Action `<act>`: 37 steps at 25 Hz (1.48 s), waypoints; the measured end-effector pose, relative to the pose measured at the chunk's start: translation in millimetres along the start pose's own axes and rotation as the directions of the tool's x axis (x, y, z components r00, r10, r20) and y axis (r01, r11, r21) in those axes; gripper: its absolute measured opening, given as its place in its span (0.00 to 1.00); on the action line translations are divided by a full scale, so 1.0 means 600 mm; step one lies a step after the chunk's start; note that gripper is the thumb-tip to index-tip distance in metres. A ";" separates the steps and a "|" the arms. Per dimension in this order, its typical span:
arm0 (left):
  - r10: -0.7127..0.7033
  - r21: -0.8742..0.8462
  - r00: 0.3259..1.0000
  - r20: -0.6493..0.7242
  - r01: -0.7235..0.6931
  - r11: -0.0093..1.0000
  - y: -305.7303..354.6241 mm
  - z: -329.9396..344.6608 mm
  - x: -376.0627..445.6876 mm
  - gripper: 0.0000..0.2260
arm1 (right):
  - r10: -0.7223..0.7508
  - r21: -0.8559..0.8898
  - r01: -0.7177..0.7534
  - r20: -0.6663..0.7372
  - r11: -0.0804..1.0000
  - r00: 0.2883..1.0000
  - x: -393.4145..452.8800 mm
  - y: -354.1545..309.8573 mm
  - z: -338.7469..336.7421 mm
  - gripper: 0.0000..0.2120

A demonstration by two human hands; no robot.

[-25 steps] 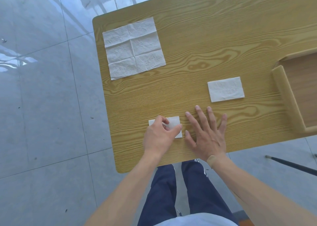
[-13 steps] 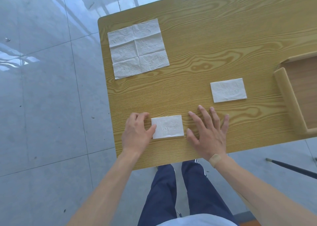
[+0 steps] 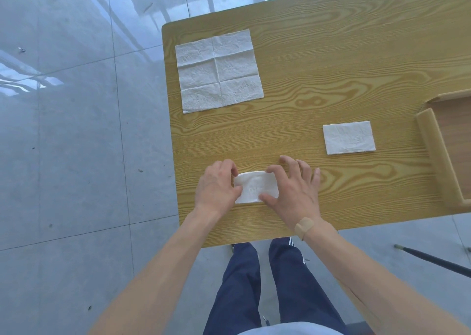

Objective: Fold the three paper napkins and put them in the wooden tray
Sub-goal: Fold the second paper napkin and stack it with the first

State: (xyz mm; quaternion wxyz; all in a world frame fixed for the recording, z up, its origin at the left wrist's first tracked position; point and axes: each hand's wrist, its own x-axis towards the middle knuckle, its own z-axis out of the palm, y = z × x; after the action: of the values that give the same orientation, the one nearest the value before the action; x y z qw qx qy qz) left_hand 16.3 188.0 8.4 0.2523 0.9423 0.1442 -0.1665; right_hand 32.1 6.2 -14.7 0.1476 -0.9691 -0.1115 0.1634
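A small folded white napkin (image 3: 254, 185) lies near the table's front edge between my two hands. My left hand (image 3: 216, 184) pinches its left end with thumb and fingers. My right hand (image 3: 293, 189) grips its right end, thumb at the lower corner, fingers over the top edge. A second folded napkin (image 3: 348, 137) rests flat to the right, close to the wooden tray (image 3: 433, 151) at the right edge. One unfolded napkin (image 3: 219, 71) lies spread at the table's far left corner.
The wooden table (image 3: 331, 67) ends just left of the unfolded napkin and just below my hands. Grey tiled floor (image 3: 76, 156) surrounds it. A dark rod (image 3: 433, 259) lies on the floor at lower right.
Both hands have closed in on the near folded napkin: the left from beside it, the right from flat on the table. The napkin's top edge now looks slightly lifted.
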 end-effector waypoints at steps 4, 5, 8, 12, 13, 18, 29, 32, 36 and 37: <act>0.068 -0.070 0.998 -0.017 -0.069 0.995 -0.007 0.002 -0.002 0.10 | 0.003 0.002 -0.003 0.041 1.000 0.999 0.008 -0.007 -0.009 0.35; 0.085 -0.097 0.996 -0.017 -0.086 0.991 -0.010 0.002 -0.005 0.10 | -0.005 -0.005 0.005 0.069 1.000 0.998 0.009 -0.007 -0.012 0.36; 0.118 -0.184 0.993 -0.007 -0.118 0.976 -0.014 -0.003 -0.015 0.10 | -0.002 0.006 0.001 0.109 1.000 0.994 0.008 -0.008 -0.022 0.27; 0.096 -0.368 0.995 0.036 -0.076 0.927 -0.018 -0.029 -0.029 0.13 | 0.082 0.332 -0.111 0.102 0.937 0.991 -0.002 -0.016 -0.050 0.06; 0.070 -0.414 0.996 0.051 -0.043 0.909 -0.020 -0.037 -0.032 0.13 | 0.109 0.441 -0.161 0.140 0.883 0.984 -0.006 -0.020 -0.061 0.04; -0.001 -0.594 0.984 0.179 0.109 0.797 -0.008 -0.071 -0.048 0.08 | 0.133 0.691 -0.214 0.170 0.690 0.977 -0.048 -0.035 -0.118 0.04; 0.027 -0.763 0.957 0.288 0.212 0.610 0.109 -0.064 -0.042 0.06 | 0.338 0.860 -0.332 0.203 0.386 0.919 -0.060 0.046 -0.203 0.04; -0.010 -0.753 0.968 0.252 0.202 0.626 0.153 -0.048 -0.025 0.04 | 0.332 0.859 -0.337 0.212 0.385 0.919 -0.043 0.088 -0.217 0.05; -0.058 -0.722 0.974 0.219 0.202 0.661 0.205 -0.022 -0.002 0.03 | 0.303 0.845 -0.363 0.253 0.393 0.919 -0.008 0.147 -0.230 0.05; -0.079 -0.719 0.973 0.217 0.213 0.661 0.217 -0.016 0.004 0.03 | 0.298 0.841 -0.365 0.257 0.399 0.919 0.002 0.162 -0.233 0.05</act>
State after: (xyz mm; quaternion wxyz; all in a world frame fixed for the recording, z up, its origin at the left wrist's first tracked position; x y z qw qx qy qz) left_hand 67.1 85.1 70.8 0.6080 0.7277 0.2528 -0.1919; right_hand 98.5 -119.0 79.9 0.5824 -0.7513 0.1777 0.2545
